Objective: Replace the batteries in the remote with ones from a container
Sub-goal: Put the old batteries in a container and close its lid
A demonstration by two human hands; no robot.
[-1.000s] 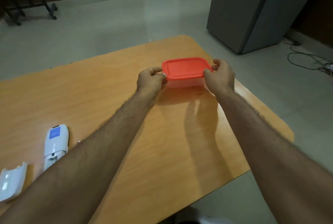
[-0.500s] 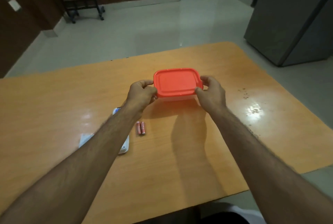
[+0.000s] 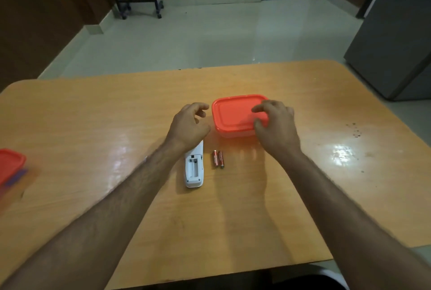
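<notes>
The table (image 3: 116, 112) is glossy wood-grain laminate. On it, a smooth red plastic lid (image 3: 235, 112) tops a clear plastic container (image 3: 233, 134); the nearby remote (image 3: 194, 168) is white plastic, the batteries (image 3: 218, 159) shiny, metallic-looking.

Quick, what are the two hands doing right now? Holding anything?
Left hand: open, empty, beside the container.
Right hand: open, fingers curled above the lid, gripping nothing.

No text I can read anywhere. The two batteries (image 3: 218, 159) beside my remote (image 3: 194, 168) carry dark lettering along their copper casings, but it's too small and blurred to make out.
</notes>
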